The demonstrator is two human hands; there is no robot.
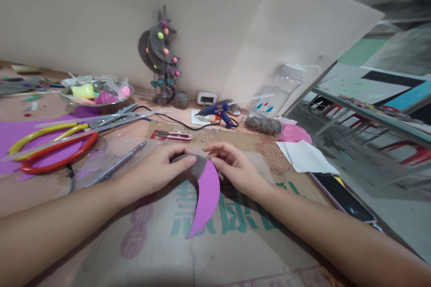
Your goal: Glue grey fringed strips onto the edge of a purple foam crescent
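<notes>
A purple crescent-shaped cutout (209,193), its upper part wrapped in grey yarn (199,167), is held over a cardboard sheet with its bare tip pointing down. My left hand (168,161) grips the wrapped end between thumb and fingers. On the other side, my right hand (232,163) has its fingers curled and its thumb at the crescent's edge, where the wrapping stops. It appears to pinch the yarn there, though the strand is hardly visible between the fingers. Just beyond my left hand lie pink thread snips (173,136).
A blue glue gun (217,111), a clock (206,98), a water bottle (278,89) and a yarn bundle (262,124) stand behind. Leftward are large scissors (57,152), a pen (117,163) and a metal bowl (97,103). A phone (343,197) lies near the right edge; a grey crescent ornament (158,51) hangs behind.
</notes>
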